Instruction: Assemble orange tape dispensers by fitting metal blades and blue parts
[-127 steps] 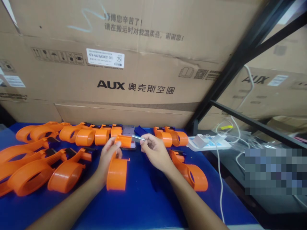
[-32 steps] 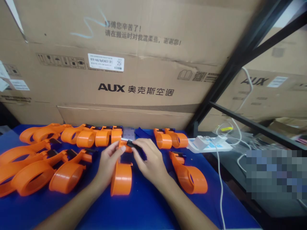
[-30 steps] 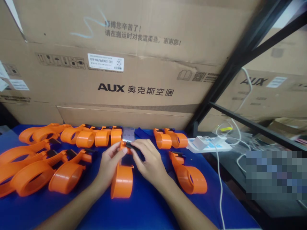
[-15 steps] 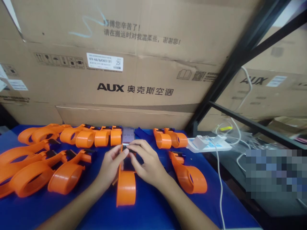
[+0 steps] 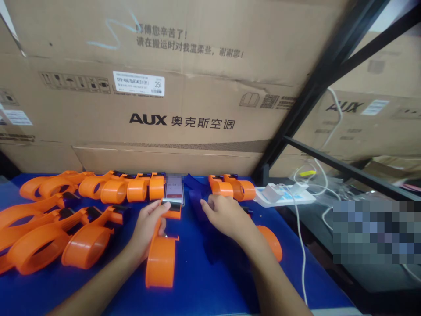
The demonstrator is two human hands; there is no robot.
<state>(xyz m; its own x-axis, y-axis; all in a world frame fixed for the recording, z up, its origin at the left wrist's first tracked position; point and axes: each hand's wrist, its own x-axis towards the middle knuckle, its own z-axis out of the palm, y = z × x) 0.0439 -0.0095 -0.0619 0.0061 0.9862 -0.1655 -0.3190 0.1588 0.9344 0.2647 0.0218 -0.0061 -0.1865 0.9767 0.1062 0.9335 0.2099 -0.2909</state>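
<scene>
My left hand (image 5: 151, 226) is closed round the neck of an orange tape dispenser (image 5: 160, 262). Its thumb presses on the dark strip at the dispenser's head, and the round hub hangs toward me. My right hand (image 5: 226, 215) is apart from it, over the blue table with its fingers curled. What those fingers hold, if anything, is hidden. Beside its thumb is a dark blue piece (image 5: 196, 204), whose kind I cannot make out. Behind the right hand and forearm, another orange dispenser (image 5: 271, 242) is partly covered.
Several orange tape dispensers (image 5: 87, 248) lie at the left and along the back. A phone (image 5: 174, 188) lies on the blue table (image 5: 197, 289) behind the held dispenser. A white power strip (image 5: 263, 197) with cables lies at the right. Large cartons (image 5: 184, 153) and a black frame (image 5: 292, 105) stand behind.
My right hand has left the dispenser's head and moved right, beside the dark blue piece. My left hand keeps the dispenser, now slightly further left. The phone screen shows more.
</scene>
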